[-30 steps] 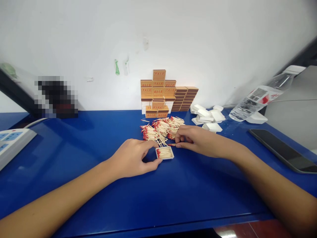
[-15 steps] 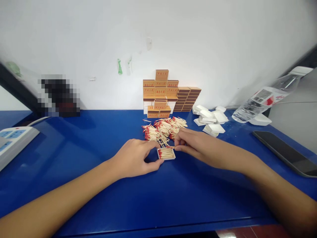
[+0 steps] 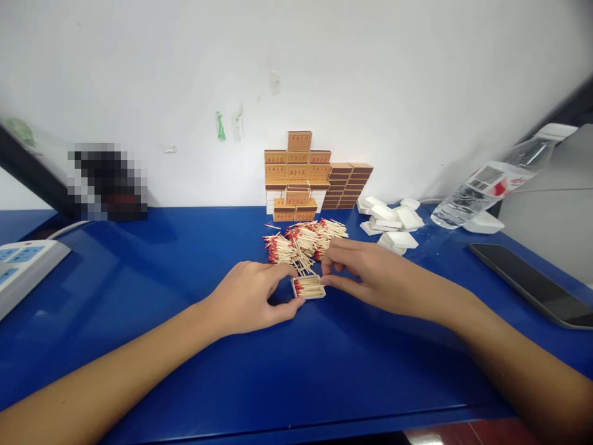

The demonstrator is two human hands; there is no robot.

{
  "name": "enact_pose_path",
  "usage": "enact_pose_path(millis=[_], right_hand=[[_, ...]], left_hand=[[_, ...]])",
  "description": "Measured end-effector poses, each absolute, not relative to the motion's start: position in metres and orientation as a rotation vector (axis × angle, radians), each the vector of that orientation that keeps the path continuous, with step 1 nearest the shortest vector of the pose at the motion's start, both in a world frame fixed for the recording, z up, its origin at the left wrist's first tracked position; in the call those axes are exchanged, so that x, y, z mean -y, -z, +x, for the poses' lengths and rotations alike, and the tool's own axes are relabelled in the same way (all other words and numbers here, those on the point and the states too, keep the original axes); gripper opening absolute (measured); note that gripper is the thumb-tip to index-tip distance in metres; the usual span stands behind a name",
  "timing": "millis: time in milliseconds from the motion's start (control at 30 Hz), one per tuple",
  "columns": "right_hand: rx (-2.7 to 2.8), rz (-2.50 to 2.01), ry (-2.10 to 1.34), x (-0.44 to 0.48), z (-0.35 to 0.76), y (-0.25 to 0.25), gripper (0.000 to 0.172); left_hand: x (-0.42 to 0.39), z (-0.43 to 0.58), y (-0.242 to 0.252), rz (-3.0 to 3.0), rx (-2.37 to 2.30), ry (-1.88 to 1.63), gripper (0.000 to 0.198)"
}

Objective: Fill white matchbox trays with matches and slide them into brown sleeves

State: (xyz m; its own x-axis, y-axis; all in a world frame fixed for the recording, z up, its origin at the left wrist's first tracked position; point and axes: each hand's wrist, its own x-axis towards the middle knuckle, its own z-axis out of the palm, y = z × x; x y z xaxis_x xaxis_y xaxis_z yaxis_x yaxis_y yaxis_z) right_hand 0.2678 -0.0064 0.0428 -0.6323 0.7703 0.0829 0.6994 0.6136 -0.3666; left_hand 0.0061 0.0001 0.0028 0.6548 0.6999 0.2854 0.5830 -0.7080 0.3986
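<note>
A small white matchbox tray full of red-tipped matches lies on the blue table. My left hand curls round the tray's left end, thumb and forefinger pinching it. My right hand rests at the tray's right end, fingers pressed against its edge and top. Just behind both hands lies a loose heap of matches.
Stacked orange matchboxes and brown sleeves stand against the wall. Several white empty trays lie to the right, then a tilted water bottle and a dark phone. A white power strip sits far left.
My right hand has come from the edge of the match heap down to the tray's right end. My left hand has kept its hold on the tray.
</note>
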Motion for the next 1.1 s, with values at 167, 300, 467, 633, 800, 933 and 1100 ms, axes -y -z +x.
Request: enact_pose_path(millis=[167,300,467,633,800,933,1100], right_hand=[[2.615,-1.184,-0.561,0.006,0.263,-0.037,0.017],[2.597,-1.148,-0.532,0.008,0.260,-0.036,0.016],[2.399,-1.196,-0.192,-0.007,0.280,-0.042,0.016],[2.481,-1.295,-0.080,-0.027,0.301,-0.034,0.013],[2.600,-1.288,-0.221,-0.027,0.300,-0.027,0.012],[2.604,-1.299,-0.290,-0.026,0.296,-0.026,0.010],[2.596,-1.348,-0.367,-0.027,0.292,-0.024,0.018]], left_hand=[[-0.002,0.006,-0.004,2.638,-1.028,-0.541,0.028],[0.000,0.006,-0.004,2.640,-1.000,-0.579,0.028],[0.002,0.005,-0.002,2.619,-0.995,-0.737,0.029],[0.000,0.005,-0.001,2.600,-1.017,-0.668,0.029],[0.000,0.005,-0.002,2.612,-1.023,-0.609,0.028],[-0.001,0.005,-0.002,2.632,-1.025,-0.625,0.029],[-0.001,0.005,-0.002,2.659,-1.002,-0.588,0.028]])
